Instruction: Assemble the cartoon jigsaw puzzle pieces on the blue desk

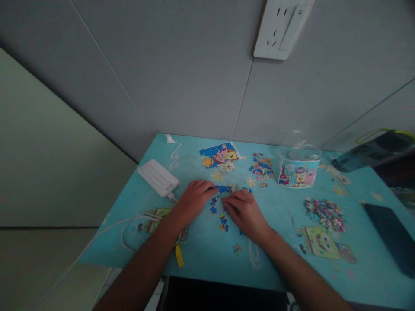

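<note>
My left hand [196, 196] is closed, its thumb and fingertips together on the left end of a strip of joined blue puzzle pieces [223, 188]. Just below the strip, my right hand [244, 211] makes a pinch; whatever lies between its fingertips is too small to make out. Between the hands are loose blue puzzle pieces [213, 210]. A small joined cluster of blue, yellow and red pieces [223, 222] sits below them. More blue pieces show partly behind my right hand. One yellowish piece [237, 248] lies apart, nearer the front edge.
A cartoon picture card [220, 155] lies at the back. Two piles of puzzle pieces, one [262, 166] behind and one [326, 214] at right, flank a clear tub [300, 168]. A power bank [158, 177] with cable is left; a dark phone [391, 237] and bottle [372, 151] are right.
</note>
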Demonstrator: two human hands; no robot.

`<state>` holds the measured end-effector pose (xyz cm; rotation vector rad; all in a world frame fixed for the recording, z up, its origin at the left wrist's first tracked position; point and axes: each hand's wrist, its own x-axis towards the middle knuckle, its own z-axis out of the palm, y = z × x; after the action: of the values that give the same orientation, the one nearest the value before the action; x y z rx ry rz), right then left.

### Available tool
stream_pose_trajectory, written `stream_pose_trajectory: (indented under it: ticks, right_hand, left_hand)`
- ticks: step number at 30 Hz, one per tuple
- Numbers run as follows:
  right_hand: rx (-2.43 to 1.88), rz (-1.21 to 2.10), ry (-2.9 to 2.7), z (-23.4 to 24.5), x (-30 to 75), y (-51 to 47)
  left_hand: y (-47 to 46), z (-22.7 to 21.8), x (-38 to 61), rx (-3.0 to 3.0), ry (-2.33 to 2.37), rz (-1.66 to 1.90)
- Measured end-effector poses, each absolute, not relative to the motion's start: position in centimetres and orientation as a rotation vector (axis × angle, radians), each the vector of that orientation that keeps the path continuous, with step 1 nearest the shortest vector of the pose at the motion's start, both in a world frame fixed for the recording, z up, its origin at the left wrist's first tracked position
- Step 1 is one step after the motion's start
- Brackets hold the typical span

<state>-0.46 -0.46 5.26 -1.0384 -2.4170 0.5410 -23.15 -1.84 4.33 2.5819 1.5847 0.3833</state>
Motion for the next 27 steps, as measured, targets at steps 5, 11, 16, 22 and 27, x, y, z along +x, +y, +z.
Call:
stream_pose_trajectory:
  ticks: [5,11,16,22,27]
  right_hand:
    - [-1.106,0.519,-2.461,5.6,-2.3,-0.6]
    - [-1.139,0.480,-2.501,5.8,-3.6,-0.6]
    - [-1.079,0.523,-2.493,5.5,-3.4,-0.4]
    - [-1.072,0.505,-2.469,5.3,-3.3,-0.5]
    - [-1.077,0.507,-2.470,5.4,-3.3,-0.6]
  left_hand:
    - [-1.8,4.5,-23.1,2.568,1.580,0.399]
    - [-1.9,4.8,-23.0,2.556,1.566,0.436]
    - [-1.9,4.9,-23.0,2.556,1.571,0.424]
    - [-1.9,4.8,-23.1,2.563,1.564,0.421]
    - [-1.9,4.9,-23.0,2.548,1.569,0.409]
